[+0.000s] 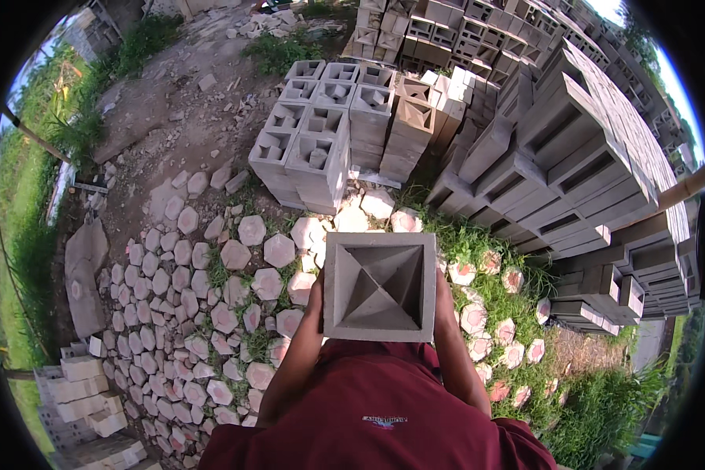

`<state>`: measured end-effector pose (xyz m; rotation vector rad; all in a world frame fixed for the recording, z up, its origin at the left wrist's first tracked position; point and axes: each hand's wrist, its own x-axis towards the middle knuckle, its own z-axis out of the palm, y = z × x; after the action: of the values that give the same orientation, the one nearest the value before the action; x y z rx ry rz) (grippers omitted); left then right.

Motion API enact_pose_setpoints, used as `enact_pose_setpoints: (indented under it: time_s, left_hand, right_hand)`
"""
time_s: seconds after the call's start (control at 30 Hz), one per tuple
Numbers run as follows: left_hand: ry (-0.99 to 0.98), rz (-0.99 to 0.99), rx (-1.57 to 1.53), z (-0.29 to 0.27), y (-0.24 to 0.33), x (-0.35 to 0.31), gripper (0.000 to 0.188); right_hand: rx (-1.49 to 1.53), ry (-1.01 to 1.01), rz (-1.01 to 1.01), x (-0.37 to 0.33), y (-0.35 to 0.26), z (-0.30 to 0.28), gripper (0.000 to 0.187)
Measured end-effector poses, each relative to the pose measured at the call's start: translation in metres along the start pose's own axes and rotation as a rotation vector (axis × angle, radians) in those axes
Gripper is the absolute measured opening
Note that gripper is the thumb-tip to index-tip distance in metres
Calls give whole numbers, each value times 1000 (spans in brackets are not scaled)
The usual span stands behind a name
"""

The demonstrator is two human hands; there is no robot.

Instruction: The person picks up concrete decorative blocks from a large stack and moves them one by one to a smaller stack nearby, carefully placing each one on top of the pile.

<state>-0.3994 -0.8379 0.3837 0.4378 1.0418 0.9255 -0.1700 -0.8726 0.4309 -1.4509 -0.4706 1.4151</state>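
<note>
A square grey concrete vent block point(379, 288), with slanting inner faces that meet in a diagonal ridge, is held up in front of my body. My left hand point(316, 301) presses against its left side, and my right hand point(444, 298) grips the opposite side. Most of my fingers are hidden by the block. Just beyond it stands a stack of similar vent blocks point(319, 160), several layers high. Beside that stack, a browner column of blocks point(412, 117) rises.
Hexagonal pavers point(225, 317) with grass between them cover the ground underfoot. A tall wall of stacked blocks point(572, 164) closes in on the right. Lower left are pale stacked blocks point(82, 392). Rubble-strewn dirt point(157, 102) stretches away at the far left.
</note>
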Motion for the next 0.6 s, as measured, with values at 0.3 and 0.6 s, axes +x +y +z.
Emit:
enact_pose_setpoints:
  time_s: [0.3, 0.6]
  left_hand:
    - [177, -137, -144, 58, 4, 111, 57]
    - [264, 42, -215, 118, 68, 135, 57]
  right_hand:
    - [4, -112, 120, 146, -43, -42, 60]
    - [59, -266, 104, 234, -103, -19, 60]
